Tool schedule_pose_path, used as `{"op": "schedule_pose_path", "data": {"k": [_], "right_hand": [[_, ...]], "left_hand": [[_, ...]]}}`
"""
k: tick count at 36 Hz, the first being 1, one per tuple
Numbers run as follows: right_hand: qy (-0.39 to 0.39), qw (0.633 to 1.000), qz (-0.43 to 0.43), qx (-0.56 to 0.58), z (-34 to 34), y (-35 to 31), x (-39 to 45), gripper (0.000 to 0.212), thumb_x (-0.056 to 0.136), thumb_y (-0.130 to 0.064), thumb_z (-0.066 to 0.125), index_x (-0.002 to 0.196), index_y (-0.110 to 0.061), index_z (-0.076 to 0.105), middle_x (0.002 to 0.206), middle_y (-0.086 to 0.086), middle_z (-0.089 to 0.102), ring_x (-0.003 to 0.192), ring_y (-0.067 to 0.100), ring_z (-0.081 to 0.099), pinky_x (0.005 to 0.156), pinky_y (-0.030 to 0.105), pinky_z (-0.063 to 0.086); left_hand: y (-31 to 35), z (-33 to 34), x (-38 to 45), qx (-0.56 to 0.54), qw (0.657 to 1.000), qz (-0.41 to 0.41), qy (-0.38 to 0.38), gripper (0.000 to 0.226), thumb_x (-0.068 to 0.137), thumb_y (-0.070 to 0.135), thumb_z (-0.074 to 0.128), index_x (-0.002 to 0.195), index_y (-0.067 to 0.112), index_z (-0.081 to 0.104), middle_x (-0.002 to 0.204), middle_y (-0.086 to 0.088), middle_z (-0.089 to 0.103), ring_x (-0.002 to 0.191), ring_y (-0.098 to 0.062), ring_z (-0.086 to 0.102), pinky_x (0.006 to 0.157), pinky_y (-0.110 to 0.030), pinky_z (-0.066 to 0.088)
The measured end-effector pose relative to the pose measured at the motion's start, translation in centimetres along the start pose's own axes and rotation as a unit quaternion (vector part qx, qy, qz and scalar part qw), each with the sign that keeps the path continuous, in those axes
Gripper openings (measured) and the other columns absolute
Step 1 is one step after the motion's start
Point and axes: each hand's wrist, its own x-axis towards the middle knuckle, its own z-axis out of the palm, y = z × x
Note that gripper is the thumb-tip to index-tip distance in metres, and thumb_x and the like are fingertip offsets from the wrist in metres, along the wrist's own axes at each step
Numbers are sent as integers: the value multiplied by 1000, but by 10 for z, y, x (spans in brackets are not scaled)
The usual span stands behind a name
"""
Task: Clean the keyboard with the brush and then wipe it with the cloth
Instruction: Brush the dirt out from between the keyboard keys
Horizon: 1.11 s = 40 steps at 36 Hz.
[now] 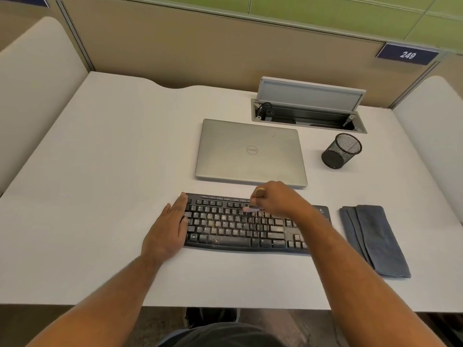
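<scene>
Two hands: left hand (172,226) lies flat with straight fingers against the left end of the keyboard (240,225); right hand (274,196) has its fingers curled round the brush (253,205) above the upper key rows.
Hidden: most of the brush handle sits inside the right fist; only a wooden tip at the top and a pale, blurred bristle end on the keys show.
Cut off by the arm: the right forearm crosses the keyboard's right end, so part of the number pad cannot be seen.
Hard to make out: key legends are too small to read; pale specks lie across the middle rows and space bar.
Keyboard place: near the front edge of the desk (100,171), roughly midway along it.
Cloth (374,237): dark grey, folded, flat on the desk just right of the keyboard, apart from it.
Laptop (250,152): shut, silver, just behind the keyboard.
Mesh cup (342,151): black, upright, right of the laptop.
Cable hatch (309,113): lid raised, at the back edge; a cable shows inside.
Sign (407,55): reads 249, on the partition at the back right corner.
</scene>
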Motion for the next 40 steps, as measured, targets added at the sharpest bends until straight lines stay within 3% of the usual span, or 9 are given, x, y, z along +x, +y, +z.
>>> {"op": "schedule_pose_path", "data": {"k": [5, 8, 14, 20, 24, 28, 33, 37, 40], "right_hand": [[16, 999, 38, -6, -11, 18, 0, 15, 100, -23, 64, 100, -18, 79, 96, -1, 76, 87, 17, 69, 74, 30, 51], [38, 998, 11, 56, -12, 8, -4, 15, 101, -25, 66, 103, -19, 79, 92, -6, 74, 84, 9, 66, 69, 26, 46], [7, 995, -43, 89, 5, -16, -6, 17, 103, -27, 65, 112, -20, 77, 97, -14, 69, 84, 2, 62, 80, 27, 50], [17, 999, 28, 39, -2, 7, -3, 16, 100, -28, 65, 99, -22, 80, 98, -5, 77, 85, 13, 70, 82, 34, 56], [83, 993, 65, 55, -7, 18, -5, 43, 104, -28, 48, 73, -8, 70, 78, 8, 75, 74, 25, 72, 69, 38, 59], [170, 970, 75, 154, 2, 10, -8, 49, 109, -26, 47, 72, -5, 72, 61, 1, 71, 59, 11, 70, 64, 27, 56], [157, 966, 89, 186, 25, 12, -10, 54, 108, -26, 44, 70, -1, 72, 61, 7, 73, 55, 18, 73, 70, 45, 65], [143, 960, 103, 217, 16, 14, -6, 42, 105, -20, 51, 76, 1, 74, 63, 9, 74, 57, 22, 74, 69, 45, 66], [187, 955, 100, 206, 17, 16, -4, 51, 109, -28, 46, 76, -1, 73, 63, 6, 74, 57, 16, 74, 72, 44, 66]], "left_hand": [[1, -1, -1, -7, 1000, -2, 4, 59, 108, 18, 35, 163, 25, 13, 162, 20, 15, 124, 22, -2, 109, -8, -4], [1, -1, -1, -6, 1000, -3, 3, 59, 108, 17, 35, 163, 24, 13, 165, 18, 15, 124, 22, -2, 110, -9, -3], [1, 1, -1, -2, 1000, -3, 2, 59, 108, 17, 36, 162, 25, 14, 166, 15, 16, 131, 13, 5, 111, -10, -2], [-4, 4, 0, -1, 1000, 3, 2, 59, 108, 19, 35, 162, 25, 12, 166, 16, 15, 131, 12, 4, 112, -11, -2], [-6, 7, 2, 0, 1000, 12, 8, 59, 108, 18, 35, 162, 24, 14, 164, 17, 15, 133, 11, 4, 112, -6, -6], [-12, 11, 4, 7, 999, 37, 11, 58, 107, 21, 33, 162, 21, 17, 162, 17, 16, 131, 20, -2, 113, -5, -9], [-29, 20, 10, 27, 997, 71, -3, 65, 100, 35, 16, 163, 19, 15, 168, 8, 17, 153, -1, 13, 124, -21, -1], [-31, 23, 10, 18, 997, 69, 0, 65, 100, 36, 16, 163, 19, 13, 168, 8, 15, 153, 1, 7, 126, -25, -1], [-33, 24, 11, 7, 997, 73, -3, 63, 102, 35, 18, 163, 19, 13, 169, 7, 15, 153, 2, 5, 127, -29, -1]]}}
